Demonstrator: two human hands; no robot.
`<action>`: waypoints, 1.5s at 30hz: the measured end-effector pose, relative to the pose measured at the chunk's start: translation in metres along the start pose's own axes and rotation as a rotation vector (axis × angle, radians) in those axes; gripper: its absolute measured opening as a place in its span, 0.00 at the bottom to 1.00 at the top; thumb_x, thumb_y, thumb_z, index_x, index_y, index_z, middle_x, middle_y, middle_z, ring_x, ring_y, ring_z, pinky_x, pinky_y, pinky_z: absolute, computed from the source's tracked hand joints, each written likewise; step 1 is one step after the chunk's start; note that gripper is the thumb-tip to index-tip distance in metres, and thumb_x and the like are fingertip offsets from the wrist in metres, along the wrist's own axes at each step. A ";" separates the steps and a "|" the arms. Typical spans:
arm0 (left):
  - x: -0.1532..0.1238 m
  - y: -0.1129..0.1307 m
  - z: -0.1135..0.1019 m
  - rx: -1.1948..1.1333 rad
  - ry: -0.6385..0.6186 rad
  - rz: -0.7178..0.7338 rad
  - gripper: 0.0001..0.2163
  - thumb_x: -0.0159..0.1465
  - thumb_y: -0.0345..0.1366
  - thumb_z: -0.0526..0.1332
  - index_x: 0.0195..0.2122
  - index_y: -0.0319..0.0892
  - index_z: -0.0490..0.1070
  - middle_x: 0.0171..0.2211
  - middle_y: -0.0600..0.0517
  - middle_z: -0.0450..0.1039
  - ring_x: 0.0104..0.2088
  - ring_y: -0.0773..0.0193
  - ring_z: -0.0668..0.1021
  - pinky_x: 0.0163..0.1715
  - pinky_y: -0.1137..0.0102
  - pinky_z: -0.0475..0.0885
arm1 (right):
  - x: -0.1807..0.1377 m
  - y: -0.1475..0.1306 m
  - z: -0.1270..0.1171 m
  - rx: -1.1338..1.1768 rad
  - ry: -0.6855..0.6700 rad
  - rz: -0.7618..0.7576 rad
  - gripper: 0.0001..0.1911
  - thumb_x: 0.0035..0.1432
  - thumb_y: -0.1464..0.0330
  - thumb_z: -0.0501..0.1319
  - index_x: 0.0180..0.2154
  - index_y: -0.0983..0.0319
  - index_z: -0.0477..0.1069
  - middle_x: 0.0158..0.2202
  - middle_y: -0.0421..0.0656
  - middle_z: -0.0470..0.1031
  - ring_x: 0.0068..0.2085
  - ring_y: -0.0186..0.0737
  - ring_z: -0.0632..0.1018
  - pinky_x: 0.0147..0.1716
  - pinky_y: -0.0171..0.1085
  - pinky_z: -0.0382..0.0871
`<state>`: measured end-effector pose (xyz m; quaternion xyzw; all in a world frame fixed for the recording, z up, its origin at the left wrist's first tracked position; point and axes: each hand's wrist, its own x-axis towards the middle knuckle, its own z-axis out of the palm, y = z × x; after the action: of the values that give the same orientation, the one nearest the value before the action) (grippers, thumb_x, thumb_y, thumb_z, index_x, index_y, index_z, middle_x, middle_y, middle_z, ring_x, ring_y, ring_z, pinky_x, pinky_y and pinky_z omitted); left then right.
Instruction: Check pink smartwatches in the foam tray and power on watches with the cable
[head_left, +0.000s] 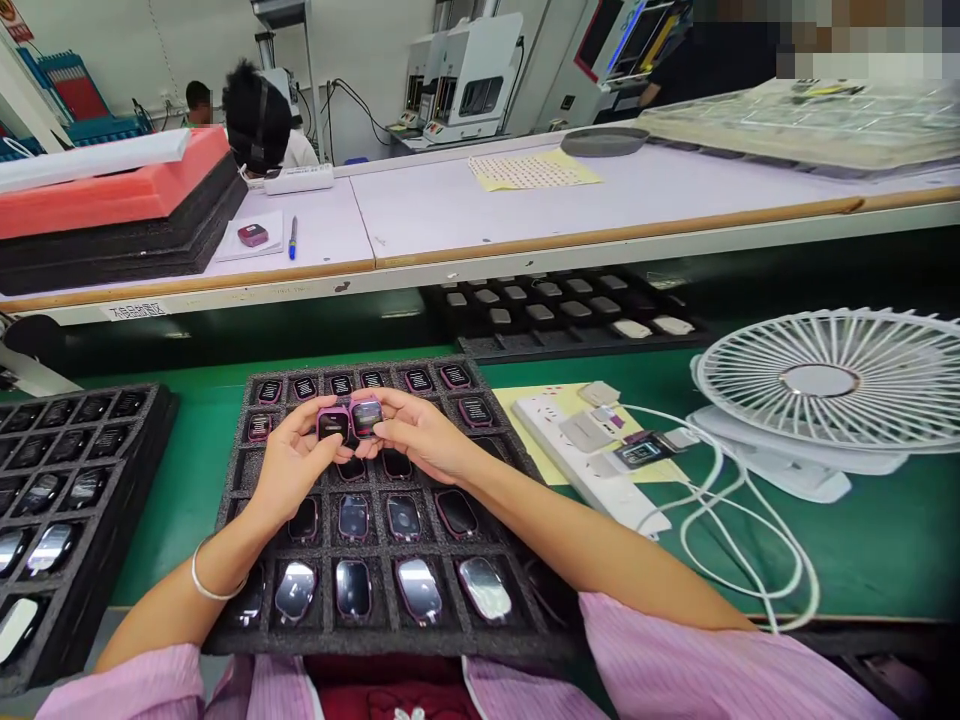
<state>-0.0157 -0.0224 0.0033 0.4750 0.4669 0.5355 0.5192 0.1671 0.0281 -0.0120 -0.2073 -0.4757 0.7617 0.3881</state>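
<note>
Smartwatch body (334,424), purple-rimmed: pinched between thumb and fingers of left hand (291,462). Second watch body (367,417): pinched likewise in right hand (420,432), just beside the first; contact between rims cannot be told. Both pieces above the black foam tray (420,640), which lies under the hands on the green worktop (870,565). Power strip (574,468): right of the hands. Judgement: for a good hold, grip rims only, thumbs off glass, cases kept apart. Screens face the wearer; long axes seem roughly parallel, running away from the wearer.
</note>
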 end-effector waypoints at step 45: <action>0.000 -0.019 -0.011 0.007 0.032 -0.190 0.21 0.57 0.42 0.67 0.50 0.40 0.73 0.34 0.51 0.78 0.23 0.65 0.80 0.25 0.69 0.76 | 0.000 0.022 -0.006 -0.113 0.153 0.073 0.15 0.55 0.66 0.67 0.43 0.61 0.67 0.35 0.40 0.77 0.22 0.28 0.75 0.20 0.30 0.64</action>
<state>-0.0241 -0.0217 -0.0164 0.4219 0.5199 0.4897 0.5585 0.1629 0.0263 -0.0342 -0.3038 -0.4789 0.7291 0.3830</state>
